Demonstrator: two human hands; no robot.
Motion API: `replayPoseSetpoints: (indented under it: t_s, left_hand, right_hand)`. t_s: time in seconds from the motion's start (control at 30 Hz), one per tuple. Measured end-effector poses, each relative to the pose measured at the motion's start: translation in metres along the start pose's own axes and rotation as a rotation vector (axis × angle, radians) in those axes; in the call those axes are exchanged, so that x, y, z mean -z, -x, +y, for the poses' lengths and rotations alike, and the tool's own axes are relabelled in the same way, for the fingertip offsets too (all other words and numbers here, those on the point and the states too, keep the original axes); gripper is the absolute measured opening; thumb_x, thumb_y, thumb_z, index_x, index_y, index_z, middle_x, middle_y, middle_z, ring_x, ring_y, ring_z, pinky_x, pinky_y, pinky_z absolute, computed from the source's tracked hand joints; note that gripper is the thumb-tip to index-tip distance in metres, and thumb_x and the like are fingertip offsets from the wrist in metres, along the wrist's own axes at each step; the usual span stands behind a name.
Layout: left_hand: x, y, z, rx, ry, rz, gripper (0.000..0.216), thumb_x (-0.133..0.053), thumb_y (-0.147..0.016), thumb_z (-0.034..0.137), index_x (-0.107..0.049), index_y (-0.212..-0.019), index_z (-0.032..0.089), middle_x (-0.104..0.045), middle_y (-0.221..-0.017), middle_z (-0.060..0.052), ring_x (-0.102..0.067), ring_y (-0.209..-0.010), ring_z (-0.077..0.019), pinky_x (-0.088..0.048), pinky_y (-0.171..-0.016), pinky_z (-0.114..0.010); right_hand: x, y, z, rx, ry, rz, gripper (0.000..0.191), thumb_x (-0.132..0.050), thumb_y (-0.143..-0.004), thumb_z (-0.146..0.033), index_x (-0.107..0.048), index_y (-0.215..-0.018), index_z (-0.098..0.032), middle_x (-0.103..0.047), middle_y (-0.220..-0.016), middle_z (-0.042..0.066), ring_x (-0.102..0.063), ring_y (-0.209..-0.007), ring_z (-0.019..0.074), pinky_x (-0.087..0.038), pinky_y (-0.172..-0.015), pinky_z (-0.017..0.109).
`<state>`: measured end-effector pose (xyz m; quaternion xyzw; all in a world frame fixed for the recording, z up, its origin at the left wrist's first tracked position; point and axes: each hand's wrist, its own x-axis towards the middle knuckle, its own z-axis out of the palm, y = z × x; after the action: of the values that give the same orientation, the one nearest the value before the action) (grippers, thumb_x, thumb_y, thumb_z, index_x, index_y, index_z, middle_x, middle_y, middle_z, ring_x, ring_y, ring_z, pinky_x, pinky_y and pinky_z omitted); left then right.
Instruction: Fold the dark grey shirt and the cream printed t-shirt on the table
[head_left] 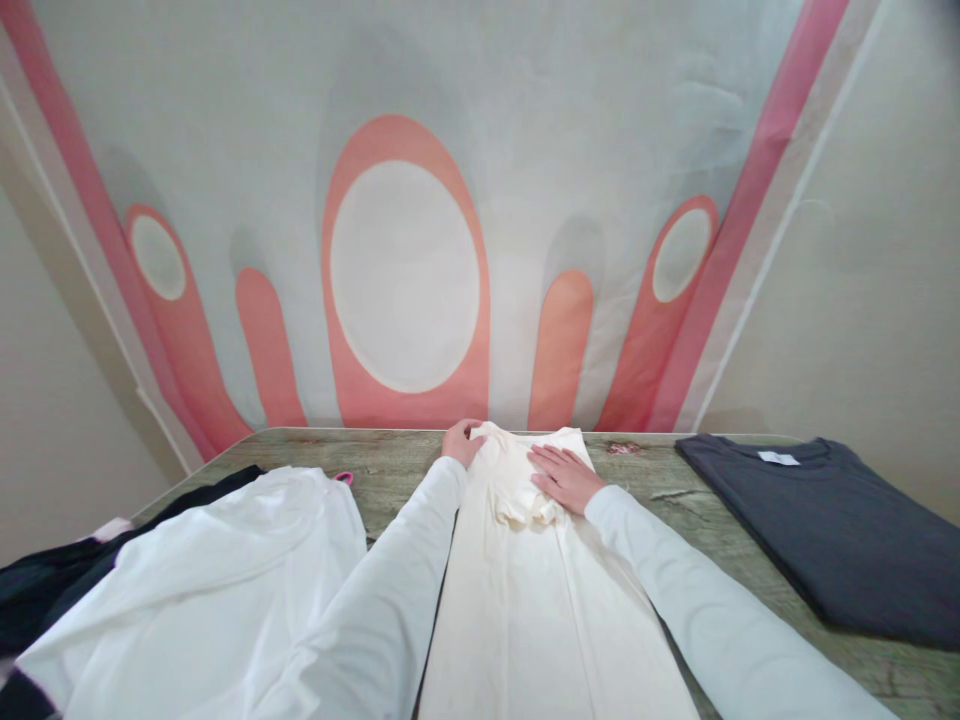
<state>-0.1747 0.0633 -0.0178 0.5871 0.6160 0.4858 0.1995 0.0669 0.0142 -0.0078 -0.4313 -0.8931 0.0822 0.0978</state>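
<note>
Seen from the head camera, a person in long pale sleeves [405, 540] works at a weathered grey-brown wood-grain table [405, 460], both bare hands on a long cream-coloured cloth garment [517, 630]. The garment lies directly beneath the fingers, running from the table's far edge back toward the wearer, with a gathered, crumpled patch just on the near side of the right fingertips. The left hand [460, 444] curls its fingers at the garment's far left corner; whether they pinch the cloth or only rest against it, I cannot tell. The right hand [568, 480] lies palm down on the far right part, fingers extended and gripping nothing. To the left of the left fingers, and nearer the wearer, is a loosely spread white cloth top [232, 560], partly over black fabric [45, 590]. Well to the right of the right fingers lies a dark grey short T-shirt-like garment [840, 540], laid flat, with a small white label [778, 458]. For smooth handling, the left fingers would best steady the corner while the right palm presses lightly outward from the gathers; pushing hard would likely drag the thin-looking cloth into fresh creases.
</note>
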Motion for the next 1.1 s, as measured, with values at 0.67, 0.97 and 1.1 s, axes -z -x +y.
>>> replayPoseSetpoints:
  t_s: [0.67, 0.97, 1.1]
  left_hand:
    - [-0.005, -0.023, -0.009, 0.011, 0.166, 0.043, 0.025, -0.059, -0.069, 0.011, -0.056, -0.094, 0.011, -0.065, -0.080, -0.007, -0.062, -0.072, -0.0130, -0.049, -0.065, -0.022]
    - [-0.011, -0.026, -0.012, -0.033, -0.018, 0.090, 0.022, -0.046, -0.073, 0.004, -0.060, -0.088, 0.012, -0.064, -0.081, -0.005, -0.060, -0.076, -0.0126, -0.047, -0.071, -0.025]
    - [-0.005, -0.019, -0.007, -0.121, -0.197, -0.010, 0.020, -0.048, -0.072, 0.005, -0.064, -0.075, 0.016, -0.064, -0.086, -0.003, -0.057, -0.086, -0.0134, -0.041, -0.083, -0.025]
  right_hand:
    - [-0.002, 0.000, 0.001, 0.017, 0.000, 0.022, 0.054, -0.023, -0.084, -0.049, -0.029, -0.132, -0.024, -0.023, -0.140, 0.000, -0.017, -0.127, 0.0193, -0.012, -0.103, 0.038]
    - [-0.002, -0.001, 0.002, 0.010, -0.013, 0.021, 0.054, -0.024, -0.084, -0.049, -0.030, -0.132, -0.024, -0.024, -0.140, 0.000, -0.017, -0.128, 0.0191, -0.012, -0.103, 0.038]
    - [-0.003, -0.001, 0.003, 0.028, -0.028, 0.045, 0.052, -0.026, -0.084, -0.047, -0.031, -0.131, -0.024, -0.027, -0.139, 0.000, -0.019, -0.127, 0.0194, -0.013, -0.102, 0.038]
